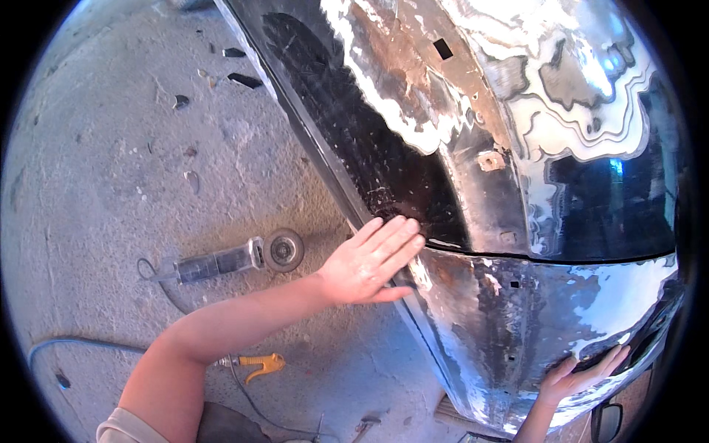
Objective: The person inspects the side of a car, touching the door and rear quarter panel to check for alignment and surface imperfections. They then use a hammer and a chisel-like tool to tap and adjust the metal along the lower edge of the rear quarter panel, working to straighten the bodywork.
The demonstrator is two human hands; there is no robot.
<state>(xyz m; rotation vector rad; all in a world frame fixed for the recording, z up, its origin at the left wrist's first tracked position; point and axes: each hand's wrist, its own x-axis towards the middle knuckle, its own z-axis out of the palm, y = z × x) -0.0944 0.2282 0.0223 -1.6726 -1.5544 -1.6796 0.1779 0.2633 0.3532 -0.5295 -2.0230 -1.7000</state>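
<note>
My left hand [373, 258] lies with fingers stretched out on the edge of a glossy car body, at the seam between a dark upper panel [591, 207] and a lower panel [487, 317]. Both panels are patched with white, bare metal and rust-brown areas and have small square openings. Further down and to the right, my right hand [583, 373] rests on the lower panel's curved side, fingers extended and holding nothing.
On the rough concrete floor [111, 184] at left lie a cylindrical tool [214, 262] beside a small wheel [284, 249], a yellow air gun [258, 363], hoses [88, 341] and several dark fragments [244, 80]. A dark mirror-like part [607, 422] shows at the bottom right.
</note>
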